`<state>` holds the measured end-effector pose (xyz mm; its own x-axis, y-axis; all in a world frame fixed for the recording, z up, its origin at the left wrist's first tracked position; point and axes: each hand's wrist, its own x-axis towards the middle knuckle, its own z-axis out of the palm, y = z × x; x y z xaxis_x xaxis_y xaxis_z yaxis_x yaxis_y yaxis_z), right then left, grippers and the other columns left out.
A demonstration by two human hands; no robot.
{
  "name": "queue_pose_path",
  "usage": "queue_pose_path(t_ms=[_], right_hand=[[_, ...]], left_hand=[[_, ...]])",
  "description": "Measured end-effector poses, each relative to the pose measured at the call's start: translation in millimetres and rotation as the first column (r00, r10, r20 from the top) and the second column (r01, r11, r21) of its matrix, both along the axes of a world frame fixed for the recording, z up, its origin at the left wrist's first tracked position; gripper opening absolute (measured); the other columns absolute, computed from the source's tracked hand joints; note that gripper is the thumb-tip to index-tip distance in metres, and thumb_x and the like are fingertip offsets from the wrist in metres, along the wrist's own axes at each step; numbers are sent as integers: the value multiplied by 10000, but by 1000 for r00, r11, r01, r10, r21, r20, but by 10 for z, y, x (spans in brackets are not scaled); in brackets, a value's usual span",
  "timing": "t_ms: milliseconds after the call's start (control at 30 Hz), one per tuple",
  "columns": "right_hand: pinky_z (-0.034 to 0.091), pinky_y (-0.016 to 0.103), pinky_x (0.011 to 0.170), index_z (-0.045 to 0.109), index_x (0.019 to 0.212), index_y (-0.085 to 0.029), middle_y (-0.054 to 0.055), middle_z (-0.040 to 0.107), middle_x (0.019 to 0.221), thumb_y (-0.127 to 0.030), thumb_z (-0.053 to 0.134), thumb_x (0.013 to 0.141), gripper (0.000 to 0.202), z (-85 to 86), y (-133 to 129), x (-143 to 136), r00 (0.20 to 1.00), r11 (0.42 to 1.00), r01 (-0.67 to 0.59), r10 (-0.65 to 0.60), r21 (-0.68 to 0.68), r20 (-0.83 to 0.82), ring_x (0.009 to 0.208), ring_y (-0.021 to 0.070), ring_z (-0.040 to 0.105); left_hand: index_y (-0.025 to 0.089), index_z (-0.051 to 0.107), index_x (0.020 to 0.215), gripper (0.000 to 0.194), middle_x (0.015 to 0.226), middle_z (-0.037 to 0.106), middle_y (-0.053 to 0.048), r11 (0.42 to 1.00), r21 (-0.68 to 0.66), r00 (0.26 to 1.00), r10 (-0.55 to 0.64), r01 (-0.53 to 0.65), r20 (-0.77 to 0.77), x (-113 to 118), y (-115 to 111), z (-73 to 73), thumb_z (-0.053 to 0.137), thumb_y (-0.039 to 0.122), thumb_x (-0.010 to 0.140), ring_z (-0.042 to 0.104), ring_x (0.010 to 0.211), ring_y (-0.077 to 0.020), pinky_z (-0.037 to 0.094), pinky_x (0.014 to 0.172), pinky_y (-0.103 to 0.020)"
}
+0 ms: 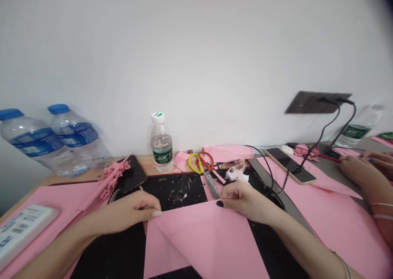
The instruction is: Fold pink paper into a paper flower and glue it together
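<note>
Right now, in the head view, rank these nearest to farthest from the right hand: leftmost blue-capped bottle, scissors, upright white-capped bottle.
1. Scissors: just beyond the right hand, slightly left.
2. Upright white-capped bottle: farther left, by the wall.
3. Leftmost blue-capped bottle: far left.

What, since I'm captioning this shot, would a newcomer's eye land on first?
Probably the large pink sheet, held between the left hand and the right hand at the front. Next, the scissors with yellow and orange handles, just beyond it; then the two blue-capped bottles at the far left.
</note>
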<state>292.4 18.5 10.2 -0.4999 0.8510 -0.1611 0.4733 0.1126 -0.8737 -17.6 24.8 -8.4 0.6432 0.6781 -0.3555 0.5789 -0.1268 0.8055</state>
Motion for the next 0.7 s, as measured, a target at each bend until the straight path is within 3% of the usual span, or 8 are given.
queue_pose_path(t_ms=[100,133,233,300,367,467,567,700], right_hand=[[211,205,426,497,565,-151,-49,385,531,-285,560,780,260,-14,21,121,999,998,37,-39,-51,-29,479,71,308],[211,201,429,503,566,-145,-51,388,529,-294,574,772,265,-19,32,174,997,996,68,-71,-64,-38,475,66,314],[249,191,436,565,627,-126,-42,464,534,-345,615,748,255,-35,64,301,981,970,151,-170,-189,-89,459,64,378],[296,190,447,607,662,-115,-18,542,567,-384,639,724,278,-53,80,305,970,944,156,-202,-291,-134,465,70,437],[335,192,464,641,670,-105,0,592,585,-396,667,695,293,-83,94,236,964,916,127,-205,-381,-169,464,72,475],[365,193,472,681,683,-99,10,627,588,-355,708,648,260,-150,118,83,964,871,71,-186,-487,-192,461,75,507],[376,188,467,693,682,-104,4,631,578,-311,706,642,211,-226,146,-8,968,841,39,-167,-539,-190,456,74,515],[407,199,479,693,771,-127,5,635,600,-292,624,719,186,-291,187,-2,977,861,39,-139,-507,-161,476,89,541]], left_hand=[[167,520,667,349,675,658,-41,975,-203,992,103,-86,74,-145,14,-85,455,466,835,617,617,-171,479,639,-265],[165,529,667,343,673,677,-52,970,-204,987,150,-134,63,-192,19,-97,476,467,822,638,622,-187,493,634,-272],[157,581,726,340,709,701,-40,956,-47,957,291,-291,-10,-243,-8,-41,434,439,847,666,666,-216,504,631,-267],[179,639,902,312,937,695,-24,913,224,939,344,-340,22,-163,-80,45,425,404,862,630,911,-258,477,807,-295],[298,523,1208,466,1275,550,-31,888,365,952,306,-281,-11,-11,-181,115,589,431,766,512,1130,-289,435,915,-368],[404,384,1310,730,1389,431,7,890,453,996,80,-49,-49,224,-321,130,714,415,659,404,1243,-275,320,1035,-433],[420,403,1294,620,1357,474,30,855,500,990,-98,138,-105,343,-394,89,663,393,732,459,1205,-242,377,1006,-397],[321,434,1301,460,1297,542,-19,748,625,974,-154,224,-165,336,-441,36,522,305,849,531,1129,-232,450,934,-353]])
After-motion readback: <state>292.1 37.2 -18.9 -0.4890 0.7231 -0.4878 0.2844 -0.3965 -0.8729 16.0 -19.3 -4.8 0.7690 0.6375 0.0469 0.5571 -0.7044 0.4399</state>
